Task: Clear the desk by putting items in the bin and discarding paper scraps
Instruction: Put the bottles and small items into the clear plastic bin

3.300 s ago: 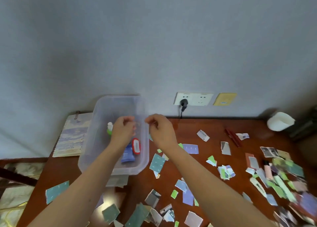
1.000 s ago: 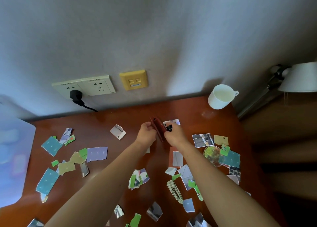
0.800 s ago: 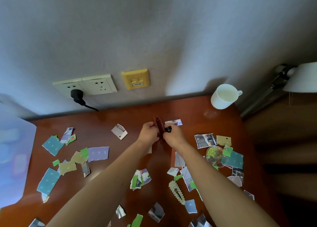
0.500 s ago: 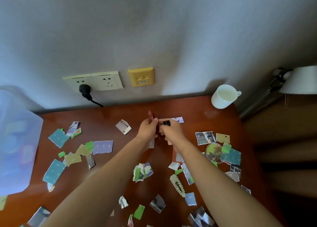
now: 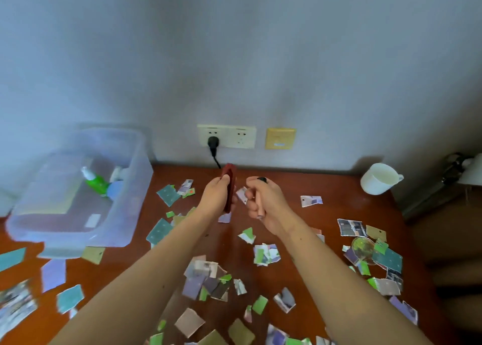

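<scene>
Left hand [image 5: 217, 197] grips a flat dark-red item [image 5: 229, 177] held upright. Right hand [image 5: 266, 204] curls round a pink tube [image 5: 260, 206]. Both are above the desk [image 5: 336, 185], well right of the clear bin [image 5: 140, 162]. Risk: a loose hold drops either among the paper scraps [image 5: 266, 254], and a forearm crossing over could sweep scraps off.

The desk [image 5: 339, 188] under both hands is reddish-brown wood with a smooth, glossy varnish, and the paper scraps [image 5: 266, 254] around them look thin, matt and rough-torn at the edges. Left of the left hand [image 5: 217, 196] the bin [image 5: 135, 188] is frosted, translucent plastic; the dark red piece [image 5: 229, 185] which that hand grips looks matt, and the pink tube [image 5: 259, 204] in the right hand [image 5: 266, 201] looks smooth. Beyond the hands the wall [image 5: 234, 58] is matt and faintly rough and the socket plate [image 5: 234, 136] smooth plastic.
</scene>
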Tool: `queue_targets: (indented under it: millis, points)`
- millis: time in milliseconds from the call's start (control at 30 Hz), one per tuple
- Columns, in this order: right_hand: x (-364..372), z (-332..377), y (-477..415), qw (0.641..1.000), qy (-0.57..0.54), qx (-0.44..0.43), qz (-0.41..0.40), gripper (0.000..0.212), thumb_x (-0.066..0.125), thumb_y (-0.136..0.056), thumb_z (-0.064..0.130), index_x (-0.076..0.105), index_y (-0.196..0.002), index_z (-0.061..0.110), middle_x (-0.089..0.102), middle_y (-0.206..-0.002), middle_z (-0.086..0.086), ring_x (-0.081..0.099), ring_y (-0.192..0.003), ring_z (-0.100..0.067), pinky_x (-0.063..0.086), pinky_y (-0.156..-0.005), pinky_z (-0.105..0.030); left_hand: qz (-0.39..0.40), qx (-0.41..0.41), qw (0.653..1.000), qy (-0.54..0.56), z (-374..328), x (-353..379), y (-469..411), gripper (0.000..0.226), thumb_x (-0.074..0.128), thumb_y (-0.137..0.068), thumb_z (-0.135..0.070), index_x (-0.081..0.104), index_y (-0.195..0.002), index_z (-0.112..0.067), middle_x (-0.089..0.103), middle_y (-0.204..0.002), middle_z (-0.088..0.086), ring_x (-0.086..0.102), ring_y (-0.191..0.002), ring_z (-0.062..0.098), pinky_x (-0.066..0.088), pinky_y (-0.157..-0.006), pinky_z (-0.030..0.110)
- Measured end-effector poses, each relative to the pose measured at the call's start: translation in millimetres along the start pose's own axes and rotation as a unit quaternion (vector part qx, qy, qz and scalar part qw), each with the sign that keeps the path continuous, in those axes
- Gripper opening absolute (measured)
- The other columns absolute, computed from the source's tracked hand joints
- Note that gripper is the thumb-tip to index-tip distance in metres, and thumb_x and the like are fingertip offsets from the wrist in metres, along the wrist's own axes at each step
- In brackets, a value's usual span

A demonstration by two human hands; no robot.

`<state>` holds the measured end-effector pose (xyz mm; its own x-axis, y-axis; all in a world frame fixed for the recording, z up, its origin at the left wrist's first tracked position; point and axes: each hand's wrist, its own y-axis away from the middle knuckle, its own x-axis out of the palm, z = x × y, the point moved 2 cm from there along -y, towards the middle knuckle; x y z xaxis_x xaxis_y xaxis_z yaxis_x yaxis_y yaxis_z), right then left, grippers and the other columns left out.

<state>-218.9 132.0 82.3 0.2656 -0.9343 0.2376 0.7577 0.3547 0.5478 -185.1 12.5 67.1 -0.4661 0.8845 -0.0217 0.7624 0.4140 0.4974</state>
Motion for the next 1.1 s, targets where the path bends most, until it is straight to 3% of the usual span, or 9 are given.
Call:
queue_targets:
  millis: [200, 333, 500, 633, 700, 800, 900, 1100]
  points:
    - [97, -8, 12, 0.998, -0.036, 0.034, 0.046, 0.014, 0.037, -0.090, 0.020, 0.046, -0.081, 0.013, 0.044, -0.056, -0.004, 0.034, -0.038, -0.017, 0.027, -0.040, -0.018, -0.040, 0.004, 0.999, 0.022, -16, -101, 19, 0.033, 0.035, -0.101, -0.027, 0.058, -0.087, -0.008, 0.054, -0.065, 0.007, 0.045, -0.046, 0.018, 0.034, -0.041, 0.023]
    - [163, -20, 16, 0.996, -0.042, 0.054, 0.063, 0.019, 0.030, -0.089, 0.012, 0.048, -0.082, 0.012, 0.045, -0.060, -0.006, 0.036, -0.044, -0.018, 0.031, -0.045, -0.021, -0.081, -0.005, 0.994, 0.070, -23, -174, 22, 0.032, 0.036, -0.101, -0.025, 0.057, -0.083, -0.010, 0.058, -0.071, 0.006, 0.046, -0.052, 0.017, 0.036, -0.048, 0.027]
    - [235, -35, 16, 0.995, 0.011, 0.048, 0.082, 0.018, 0.033, -0.090, -0.001, 0.049, -0.090, 0.007, 0.047, -0.071, -0.009, 0.045, -0.054, -0.018, 0.047, -0.055, -0.030, -0.099, -0.037, 0.989, 0.102, -25, -252, 21, 0.035, 0.033, -0.101, -0.025, 0.056, -0.082, -0.006, 0.053, -0.068, 0.009, 0.048, -0.053, 0.019, 0.040, -0.042, 0.022]
    - [281, -53, 2, 0.993, 0.054, 0.030, 0.097, 0.016, 0.041, -0.091, -0.007, 0.050, -0.091, 0.006, 0.050, -0.077, -0.013, 0.054, -0.063, -0.021, 0.054, -0.064, -0.036, -0.108, -0.054, 0.991, 0.064, -19, -300, 12, 0.031, 0.034, -0.101, -0.019, 0.054, -0.082, -0.006, 0.055, -0.075, 0.011, 0.055, -0.063, 0.022, 0.051, -0.065, 0.037]
    - [299, -63, -6, 0.994, 0.047, 0.051, 0.086, 0.015, 0.042, -0.092, -0.008, 0.051, -0.098, 0.003, 0.052, -0.079, -0.015, 0.057, -0.066, -0.022, 0.053, -0.061, -0.037, -0.106, -0.075, 0.991, 0.041, -14, -319, 5, 0.028, 0.035, -0.101, -0.017, 0.053, -0.084, -0.006, 0.054, -0.075, 0.011, 0.055, -0.064, 0.022, 0.050, -0.067, 0.038]
    - [321, -76, -17, 0.992, 0.023, 0.107, 0.058, 0.009, 0.043, -0.096, 0.002, 0.052, -0.094, 0.001, 0.053, -0.077, -0.013, 0.053, -0.065, -0.019, 0.048, -0.061, -0.034, -0.083, -0.103, 0.991, 0.019, -5, -338, -6, 0.028, 0.033, -0.096, -0.006, 0.048, -0.073, -0.008, 0.045, -0.066, 0.010, 0.044, -0.057, 0.019, 0.037, -0.055, 0.030]
    - [335, -91, -32, 0.988, 0.006, 0.146, 0.041, 0.018, 0.048, -0.097, 0.021, 0.055, -0.091, 0.006, 0.054, -0.074, -0.010, 0.051, -0.063, -0.019, 0.044, -0.062, -0.033, -0.065, -0.137, 0.988, 0.014, 5, -350, -20, 0.026, 0.034, -0.092, -0.006, 0.046, -0.069, -0.011, 0.041, -0.065, 0.008, 0.036, -0.055, 0.018, 0.027, -0.053, 0.027]
    - [350, -119, -61, 0.974, -0.017, 0.225, -0.013, 0.045, 0.049, -0.093, 0.051, 0.058, -0.096, 0.007, 0.051, -0.070, -0.008, 0.049, -0.062, -0.019, 0.040, -0.063, -0.030, -0.031, -0.228, 0.972, 0.042, 28, -357, -50, 0.034, 0.040, -0.099, -0.042, 0.052, -0.079, -0.018, 0.047, -0.070, 0.002, 0.042, -0.059, 0.012, 0.035, -0.053, 0.023]
